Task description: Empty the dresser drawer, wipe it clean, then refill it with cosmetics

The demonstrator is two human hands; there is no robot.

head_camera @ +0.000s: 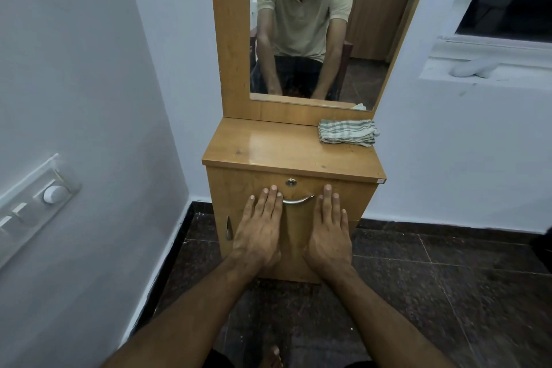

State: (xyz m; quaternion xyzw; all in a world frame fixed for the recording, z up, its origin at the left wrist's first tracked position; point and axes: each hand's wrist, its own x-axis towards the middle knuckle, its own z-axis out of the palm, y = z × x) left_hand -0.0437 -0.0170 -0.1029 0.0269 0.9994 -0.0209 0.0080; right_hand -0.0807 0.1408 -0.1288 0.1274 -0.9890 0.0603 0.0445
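A small wooden dresser (268,146) with a tall mirror stands against the wall. Its drawer front (236,185) is closed, with a round lock (290,182) and a curved metal handle (298,201) below it. My left hand (260,230) and my right hand (328,233) are stretched out flat in front of the drawer, one on each side of the handle, fingers straight and holding nothing. A folded striped cloth (346,132) lies on the dresser top at the back right. No cosmetics are visible.
A lower cabinet door with a small metal handle (228,228) sits beneath the drawer. A white wall with a switch panel (35,203) is on the left, a window sill (490,66) on the right. The floor (448,293) is dark tile.
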